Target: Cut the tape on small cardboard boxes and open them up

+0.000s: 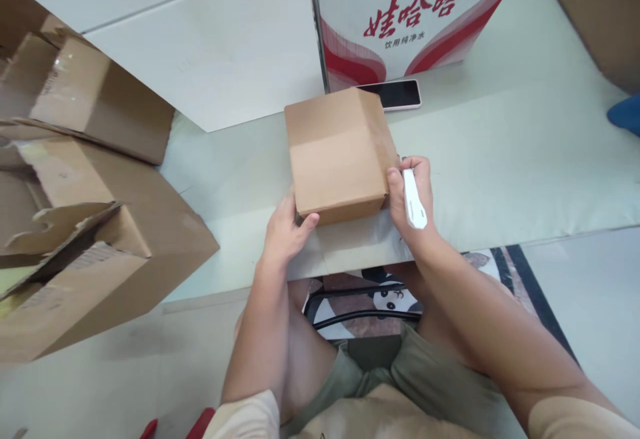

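Note:
A small plain brown cardboard box (333, 149) sits on the pale table in front of me, slightly turned. My left hand (287, 229) grips its near left corner, thumb along the front edge and fingers hidden behind the side. At the right side is my right hand (413, 189), closed around a white box cutter (414, 200) whose handle points back toward my wrist. The thumb of that hand presses near the box's right edge. Whether a blade is out cannot be seen.
Behind the box lies a phone (401, 94), against a white and red printed carton (400, 26). A large white panel or box (215, 46) stands at the back left. Open brown cartons (125, 226) crowd the left. A blue object (625, 116) shows at the right edge.

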Motion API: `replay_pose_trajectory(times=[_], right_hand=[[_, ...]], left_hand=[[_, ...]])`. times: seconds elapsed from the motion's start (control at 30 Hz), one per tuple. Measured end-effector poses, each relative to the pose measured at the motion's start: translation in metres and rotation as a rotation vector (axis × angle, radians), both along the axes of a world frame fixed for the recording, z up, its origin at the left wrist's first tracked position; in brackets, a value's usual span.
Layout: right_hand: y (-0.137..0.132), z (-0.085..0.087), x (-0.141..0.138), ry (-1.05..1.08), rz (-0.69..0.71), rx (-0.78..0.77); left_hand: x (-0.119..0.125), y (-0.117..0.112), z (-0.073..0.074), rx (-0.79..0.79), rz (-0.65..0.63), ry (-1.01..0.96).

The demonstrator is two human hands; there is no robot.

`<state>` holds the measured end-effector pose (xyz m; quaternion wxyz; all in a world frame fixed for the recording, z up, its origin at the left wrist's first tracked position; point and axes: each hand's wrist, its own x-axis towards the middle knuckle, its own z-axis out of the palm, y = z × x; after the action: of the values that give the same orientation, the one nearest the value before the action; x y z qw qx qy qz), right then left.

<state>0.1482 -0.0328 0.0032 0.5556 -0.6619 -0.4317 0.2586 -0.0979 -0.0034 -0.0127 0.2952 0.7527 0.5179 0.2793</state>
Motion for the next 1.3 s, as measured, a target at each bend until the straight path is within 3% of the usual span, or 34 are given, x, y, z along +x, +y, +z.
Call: replay_pose_trajectory(times=[0.13,0.27,0.37,0.63,0.9,1.13,1.3], right_hand=[[0.0,-0.004,0.003,-0.012,0.006,0.02],[-0.002,-0.003,0.002,0.174,0.006,0.046],[-0.001,-0.002,0.0,0.295,-0.009,0.05],[0.001,-0.007,0.0,0.34,-0.027,0.019],[0.002,0.0,0.003,0.253,-0.005,-0.045],[0.0,0.001,0.003,0.262,0.0,-0.054],[-0.001,0.001,0.003,0.24,-0.013,-0.046]], left_hand=[[0.0,0.0,0.005,0.096,0.105,0.068],[-0.004,0.002,0.004,0.2,0.119,-0.06],[-0.007,0.005,-0.001,0.139,0.108,-0.127],[-0.004,0.012,-0.018,-0.048,0.088,-0.249],[-0.003,0.019,-0.012,-0.221,0.104,-0.446],[-0.006,0.017,-0.007,-0.164,0.168,-0.365],[-0.005,0.015,-0.008,-0.128,0.142,-0.267]])
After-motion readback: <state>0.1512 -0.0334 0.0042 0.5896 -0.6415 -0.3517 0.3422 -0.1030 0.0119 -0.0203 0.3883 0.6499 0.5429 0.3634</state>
